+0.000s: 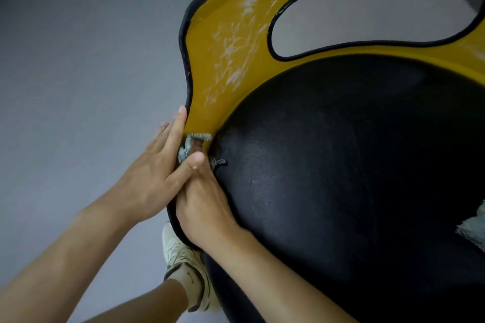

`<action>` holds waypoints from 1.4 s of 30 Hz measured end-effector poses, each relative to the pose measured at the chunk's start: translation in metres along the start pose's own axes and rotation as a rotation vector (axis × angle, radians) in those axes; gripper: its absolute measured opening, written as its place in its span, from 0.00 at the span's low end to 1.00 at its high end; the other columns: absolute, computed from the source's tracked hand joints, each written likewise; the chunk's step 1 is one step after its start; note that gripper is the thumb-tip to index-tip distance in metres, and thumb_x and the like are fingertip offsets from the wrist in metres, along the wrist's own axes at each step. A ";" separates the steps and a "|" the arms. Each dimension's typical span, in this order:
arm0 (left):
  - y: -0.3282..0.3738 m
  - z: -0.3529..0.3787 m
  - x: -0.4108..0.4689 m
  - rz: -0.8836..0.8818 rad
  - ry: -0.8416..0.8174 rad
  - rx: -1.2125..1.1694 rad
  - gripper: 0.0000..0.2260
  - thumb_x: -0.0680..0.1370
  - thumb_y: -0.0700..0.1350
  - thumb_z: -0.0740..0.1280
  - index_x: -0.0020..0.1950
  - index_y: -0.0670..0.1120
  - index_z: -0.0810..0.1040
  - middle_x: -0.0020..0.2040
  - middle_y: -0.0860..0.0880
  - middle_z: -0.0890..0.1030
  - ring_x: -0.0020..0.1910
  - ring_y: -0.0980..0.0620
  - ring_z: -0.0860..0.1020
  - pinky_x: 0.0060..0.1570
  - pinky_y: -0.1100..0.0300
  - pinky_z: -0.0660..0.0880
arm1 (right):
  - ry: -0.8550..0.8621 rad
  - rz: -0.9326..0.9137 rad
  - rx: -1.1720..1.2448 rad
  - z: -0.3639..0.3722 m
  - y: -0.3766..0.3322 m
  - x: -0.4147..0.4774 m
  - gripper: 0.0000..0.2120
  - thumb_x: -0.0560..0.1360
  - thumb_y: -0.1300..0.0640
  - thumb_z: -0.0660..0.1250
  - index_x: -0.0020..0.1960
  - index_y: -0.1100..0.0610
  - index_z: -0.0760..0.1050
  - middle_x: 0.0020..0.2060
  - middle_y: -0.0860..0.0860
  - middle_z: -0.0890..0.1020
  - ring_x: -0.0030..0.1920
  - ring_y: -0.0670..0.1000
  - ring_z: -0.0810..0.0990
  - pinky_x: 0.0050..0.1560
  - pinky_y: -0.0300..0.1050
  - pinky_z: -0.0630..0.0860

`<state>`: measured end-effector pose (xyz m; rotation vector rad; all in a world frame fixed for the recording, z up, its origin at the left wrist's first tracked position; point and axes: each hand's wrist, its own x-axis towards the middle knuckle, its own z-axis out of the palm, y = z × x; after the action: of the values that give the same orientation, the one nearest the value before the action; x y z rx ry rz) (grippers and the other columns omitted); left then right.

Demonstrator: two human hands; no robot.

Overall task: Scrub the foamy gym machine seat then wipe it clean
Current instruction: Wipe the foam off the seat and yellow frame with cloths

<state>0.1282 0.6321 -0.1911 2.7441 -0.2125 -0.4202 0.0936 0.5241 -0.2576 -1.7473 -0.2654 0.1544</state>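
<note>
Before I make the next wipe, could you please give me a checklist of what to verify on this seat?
1. Cloth gripped: ok, the right hand holds it pushed into the seam.
2. Frame braced: ok, the left hand lies with straight fingers along the edge of the yellow frame.
3. Frame free of foam: not ok, white foam streaks cover its left side.
4. Black pad wiped clean: cannot tell, it is too dark to judge.
5. Second cloth within reach: ok, it lies at the pad's right edge.
</note>
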 end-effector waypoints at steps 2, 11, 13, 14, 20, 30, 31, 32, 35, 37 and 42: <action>0.001 -0.001 0.003 -0.006 -0.006 0.017 0.37 0.74 0.78 0.45 0.76 0.69 0.29 0.79 0.67 0.38 0.78 0.67 0.37 0.79 0.58 0.44 | -0.001 0.030 -0.035 -0.006 0.005 0.021 0.33 0.86 0.52 0.54 0.83 0.55 0.39 0.83 0.51 0.45 0.82 0.47 0.41 0.81 0.48 0.49; 0.011 -0.005 0.014 -0.005 -0.007 0.032 0.40 0.73 0.79 0.47 0.75 0.68 0.27 0.76 0.70 0.34 0.76 0.69 0.35 0.76 0.62 0.42 | 0.137 0.073 -0.068 -0.024 0.017 0.069 0.32 0.85 0.53 0.50 0.83 0.57 0.37 0.82 0.52 0.40 0.81 0.48 0.35 0.81 0.51 0.43; 0.012 -0.007 0.017 0.004 -0.004 0.042 0.41 0.72 0.79 0.47 0.75 0.67 0.26 0.76 0.71 0.34 0.77 0.68 0.36 0.78 0.61 0.43 | 0.077 0.059 -0.053 -0.014 0.009 0.050 0.34 0.85 0.48 0.52 0.83 0.54 0.36 0.82 0.49 0.41 0.81 0.46 0.36 0.81 0.50 0.46; 0.012 -0.008 0.018 0.008 -0.003 0.039 0.41 0.72 0.78 0.48 0.75 0.67 0.26 0.76 0.71 0.34 0.77 0.68 0.37 0.78 0.60 0.45 | 0.044 0.053 -0.047 -0.011 0.005 0.040 0.35 0.85 0.48 0.55 0.82 0.51 0.35 0.82 0.48 0.41 0.81 0.46 0.37 0.81 0.50 0.47; 0.022 -0.013 0.022 0.002 0.041 0.010 0.44 0.70 0.79 0.49 0.76 0.66 0.28 0.78 0.65 0.44 0.76 0.66 0.50 0.73 0.63 0.58 | 0.013 0.068 -0.026 -0.022 0.002 0.049 0.39 0.85 0.49 0.58 0.81 0.47 0.32 0.81 0.46 0.36 0.78 0.42 0.31 0.81 0.47 0.41; 0.052 -0.025 0.051 0.071 0.314 -0.192 0.38 0.77 0.64 0.66 0.81 0.63 0.49 0.63 0.73 0.70 0.63 0.57 0.75 0.64 0.50 0.76 | 0.206 0.021 0.122 -0.013 0.014 0.057 0.29 0.86 0.54 0.54 0.83 0.54 0.46 0.83 0.51 0.48 0.82 0.51 0.43 0.80 0.57 0.53; 0.053 -0.025 0.053 0.072 0.317 -0.227 0.39 0.76 0.65 0.67 0.81 0.63 0.49 0.66 0.70 0.72 0.64 0.57 0.76 0.64 0.48 0.77 | 0.213 -0.004 0.141 -0.007 0.012 0.049 0.28 0.86 0.56 0.54 0.83 0.54 0.49 0.82 0.52 0.52 0.82 0.52 0.47 0.80 0.57 0.55; 0.053 -0.025 0.055 0.075 0.313 -0.253 0.40 0.76 0.67 0.68 0.81 0.64 0.48 0.69 0.66 0.73 0.65 0.55 0.77 0.63 0.46 0.77 | 0.209 -0.015 0.150 -0.002 0.010 0.041 0.28 0.85 0.59 0.55 0.83 0.54 0.49 0.82 0.51 0.52 0.82 0.52 0.48 0.80 0.56 0.55; 0.052 -0.025 0.060 0.078 0.300 -0.304 0.41 0.72 0.68 0.68 0.80 0.66 0.49 0.72 0.65 0.71 0.66 0.55 0.76 0.62 0.44 0.77 | 0.144 0.011 0.149 0.010 0.006 0.017 0.34 0.83 0.65 0.54 0.84 0.52 0.43 0.83 0.44 0.44 0.81 0.43 0.40 0.81 0.50 0.50; 0.053 -0.027 0.062 0.079 0.307 -0.338 0.41 0.71 0.68 0.69 0.79 0.66 0.51 0.72 0.65 0.71 0.67 0.55 0.76 0.62 0.43 0.78 | 0.135 0.010 0.139 0.009 0.007 0.020 0.34 0.83 0.65 0.54 0.83 0.52 0.42 0.82 0.43 0.42 0.81 0.43 0.38 0.81 0.52 0.50; 0.054 -0.029 0.070 0.116 0.362 -0.360 0.42 0.73 0.62 0.71 0.81 0.62 0.51 0.71 0.67 0.72 0.67 0.58 0.75 0.63 0.45 0.77 | 0.225 0.046 0.116 -0.025 0.012 0.079 0.32 0.86 0.57 0.55 0.83 0.54 0.40 0.83 0.49 0.40 0.81 0.47 0.34 0.81 0.56 0.45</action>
<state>0.1985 0.5777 -0.1640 2.3842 -0.1801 0.0689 0.1774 0.5193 -0.2611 -1.6399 -0.0516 0.0056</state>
